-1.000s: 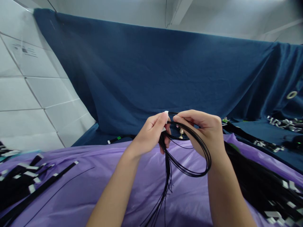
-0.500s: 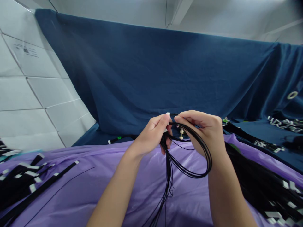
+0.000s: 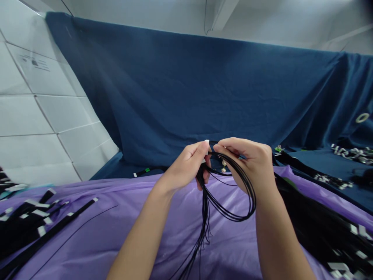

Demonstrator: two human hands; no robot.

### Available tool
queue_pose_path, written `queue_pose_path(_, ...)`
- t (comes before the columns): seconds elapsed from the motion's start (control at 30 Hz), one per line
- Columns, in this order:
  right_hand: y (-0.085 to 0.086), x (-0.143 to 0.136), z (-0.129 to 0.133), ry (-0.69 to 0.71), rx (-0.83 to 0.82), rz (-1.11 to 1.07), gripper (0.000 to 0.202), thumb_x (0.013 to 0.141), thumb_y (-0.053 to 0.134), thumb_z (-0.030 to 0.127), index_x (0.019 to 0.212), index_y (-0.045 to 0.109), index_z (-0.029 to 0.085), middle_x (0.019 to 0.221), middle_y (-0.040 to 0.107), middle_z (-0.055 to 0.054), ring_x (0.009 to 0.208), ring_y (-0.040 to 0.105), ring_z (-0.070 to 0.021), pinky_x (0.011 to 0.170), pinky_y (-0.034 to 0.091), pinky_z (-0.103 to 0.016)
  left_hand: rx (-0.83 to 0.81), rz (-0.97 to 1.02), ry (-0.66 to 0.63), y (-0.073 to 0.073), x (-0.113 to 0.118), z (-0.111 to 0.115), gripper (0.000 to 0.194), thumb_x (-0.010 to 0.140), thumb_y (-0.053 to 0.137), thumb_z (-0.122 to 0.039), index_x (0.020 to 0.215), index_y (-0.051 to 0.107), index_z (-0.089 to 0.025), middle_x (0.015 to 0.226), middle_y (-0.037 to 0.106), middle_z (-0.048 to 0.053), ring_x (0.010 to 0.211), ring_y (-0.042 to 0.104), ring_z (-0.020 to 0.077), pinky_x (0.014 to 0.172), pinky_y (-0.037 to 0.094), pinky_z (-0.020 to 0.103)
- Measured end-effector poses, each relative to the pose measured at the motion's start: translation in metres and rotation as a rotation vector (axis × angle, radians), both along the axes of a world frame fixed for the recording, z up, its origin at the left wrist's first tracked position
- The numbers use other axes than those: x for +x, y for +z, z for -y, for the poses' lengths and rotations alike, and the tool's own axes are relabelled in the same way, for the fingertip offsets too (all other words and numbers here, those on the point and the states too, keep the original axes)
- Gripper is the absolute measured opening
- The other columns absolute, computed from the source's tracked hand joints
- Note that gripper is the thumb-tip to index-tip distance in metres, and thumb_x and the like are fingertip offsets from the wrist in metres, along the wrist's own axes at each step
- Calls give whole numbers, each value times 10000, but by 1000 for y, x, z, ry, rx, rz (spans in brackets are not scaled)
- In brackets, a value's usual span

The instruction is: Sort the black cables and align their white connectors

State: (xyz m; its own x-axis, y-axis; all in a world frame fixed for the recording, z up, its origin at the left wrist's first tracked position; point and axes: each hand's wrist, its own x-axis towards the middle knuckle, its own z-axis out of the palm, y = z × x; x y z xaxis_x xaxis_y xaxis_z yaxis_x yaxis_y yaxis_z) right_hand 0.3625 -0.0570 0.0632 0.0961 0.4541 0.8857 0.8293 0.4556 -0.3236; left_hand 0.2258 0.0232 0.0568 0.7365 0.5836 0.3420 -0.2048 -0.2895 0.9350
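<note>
Pinching at the centre of the view, the left hand (image 3: 186,165) has its thumb pressed down on a white end piece (image 3: 207,142), with the fingers curled in behind it, and the black cable bundle (image 3: 205,206) gathered in the same grip. Just beside it comes the right hand (image 3: 253,163), thumb and fingertips drawn narrow around black strands close to that white piece; exactly which strands sit between those fingertips, one cannot tell. And look at the cable itself: held up in the air between the two hands, it swings out in a rounded loop (image 3: 237,219) below the right palm and curves back toward the left hand, while the loose tails drop straight down in front of the purple sheet (image 3: 131,241), fanning apart toward the bottom edge. A small pale ornament (image 3: 223,167) peeks through the gap between the hands. Over on the left, a heap of black cables (image 3: 17,237) with white ends lies on the purple, one thin dark strand (image 3: 87,222) curving alone beside it. Across on the right, another dark pile (image 3: 317,221) stretches past the right forearm, its white tips blurred. Behind everything hangs a broad blue cloth (image 3: 186,89), flanked at left by white panels (image 3: 23,116), with a pale ring (image 3: 359,120) at far right.
</note>
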Motion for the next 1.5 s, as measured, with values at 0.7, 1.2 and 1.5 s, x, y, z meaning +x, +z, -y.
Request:
queue_pose_path(0.7, 6, -11, 21, -320, 64, -9, 57, 798, 664, 250, 811, 669, 194, 833, 609, -58, 730, 536, -185, 649, 419, -314, -266, 139, 252, 7, 4, -1, 411, 913, 442, -552, 717, 466, -192, 540, 497, -8, 443, 522, 113, 413, 419, 209)
queue_pose_path(1.2, 0, -21, 13, -54, -433, -8, 215, 898, 567, 307, 739, 683, 220, 694, 650, 9, 607, 517, -130, 559, 316, -258, -303, 241, 374, 10, 6, 1, 400, 943, 394, -535, 780, 478, -180, 562, 543, 4, 450, 538, 114, 367, 401, 189)
queue_pose_path(1.5, -3, -19, 9, -57, -435, -3, 218, 929, 505, 275, 736, 558, 190, 731, 613, 18, 629, 484, -111, 566, 310, -254, -320, 250, 396, 11, 6, 0, 392, 947, 406, -523, 803, 500, -171, 583, 567, 13, 434, 543, 95, 320, 294, 157)
